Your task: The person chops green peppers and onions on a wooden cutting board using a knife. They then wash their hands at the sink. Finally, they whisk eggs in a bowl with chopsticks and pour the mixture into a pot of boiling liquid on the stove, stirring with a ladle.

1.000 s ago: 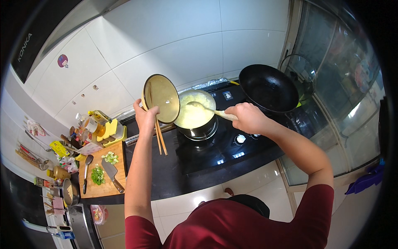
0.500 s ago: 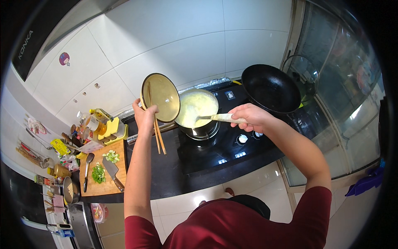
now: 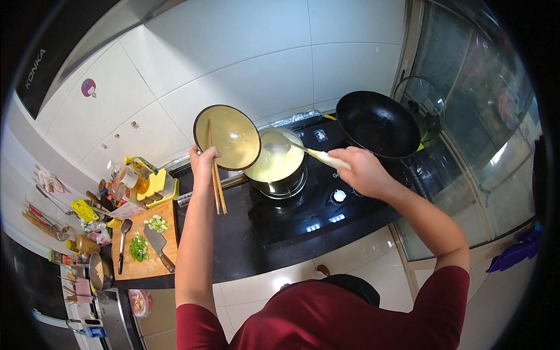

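My left hand [image 3: 203, 165] grips a tan, dark-rimmed bowl [image 3: 242, 140] together with a pair of wooden chopsticks [image 3: 218, 191]. The bowl is tilted beside the pot [image 3: 290, 182], its inside showing and looking almost empty. One end of the chopsticks lies inside the bowl and the other hangs below my hand. In my right hand [image 3: 366, 173], closed round its pale handle, is a metal ladle [image 3: 324, 157]. The ladle's head is at the pot, in or just over the pale yellow liquid [image 3: 274, 169]. That pot sits on the left burner of the black stove.
A black wok [image 3: 382, 125] rests on the right burner, with a glass lid [image 3: 429, 105] behind it. On the left, a cutting board [image 3: 129, 265] carries a cleaver [image 3: 157, 244], a spoon [image 3: 123, 240] and chopped greens [image 3: 139, 247]. Several bottles [image 3: 129, 175] stand behind the board.
The ladle's head has moved toward the far side of the pot, and my right hand has shifted right. My left hand has turned the bowl slightly, still with the chopsticks.
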Demonstrator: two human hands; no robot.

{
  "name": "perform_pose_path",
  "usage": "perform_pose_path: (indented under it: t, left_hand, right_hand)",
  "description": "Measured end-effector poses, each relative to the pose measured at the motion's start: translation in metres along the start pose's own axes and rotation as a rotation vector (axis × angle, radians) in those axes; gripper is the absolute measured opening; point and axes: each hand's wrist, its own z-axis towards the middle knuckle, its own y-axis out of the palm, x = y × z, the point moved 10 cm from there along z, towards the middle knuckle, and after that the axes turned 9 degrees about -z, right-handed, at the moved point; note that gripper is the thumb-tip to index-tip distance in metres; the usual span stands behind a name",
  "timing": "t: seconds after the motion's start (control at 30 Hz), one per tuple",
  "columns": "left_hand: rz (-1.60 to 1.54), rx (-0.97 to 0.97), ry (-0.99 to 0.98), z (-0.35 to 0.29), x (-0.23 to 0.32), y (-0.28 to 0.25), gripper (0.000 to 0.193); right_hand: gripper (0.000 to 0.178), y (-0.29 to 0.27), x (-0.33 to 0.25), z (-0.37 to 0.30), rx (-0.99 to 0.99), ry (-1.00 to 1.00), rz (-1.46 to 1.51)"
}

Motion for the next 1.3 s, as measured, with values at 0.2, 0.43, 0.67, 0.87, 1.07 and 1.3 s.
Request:
perform_pose_path:
  t: [0.2,0.43,0.67,0.87,1.07,1.3]
  left_hand:
    - [-0.137,-0.179,-0.076,0.002,-0.018,0.017,0.026]
    - [-0.271,-0.092,-0.206,-0.014,-0.029,0.011,0.025]
    - [-0.293,-0.082,-0.180,-0.018,-0.028,0.007,0.030]
    - [-0.285,-0.139,-0.131,-0.013,-0.034,0.013,0.034]
    - [-0.083,-0.366,0.090,-0.036,-0.011,0.029,0.020]
    - [-0.319,-0.066,-0.110,-0.041,-0.038,0.012,0.027]
  right_hand:
    - [0.042,0.036,-0.030,-0.023,0.062,-0.315,-0.535]
    - [0.030,0.058,-0.041,-0.028,0.038,-0.403,-0.599]
    - [0.039,0.053,-0.063,-0.028,0.101,-0.395,-0.528]
    - [0.063,0.045,-0.157,0.012,0.285,-0.421,-0.081]
    - [0.031,0.056,-0.206,0.038,0.440,-0.591,0.229]
    - [0.016,0.045,-0.193,0.037,0.487,-0.561,0.327]
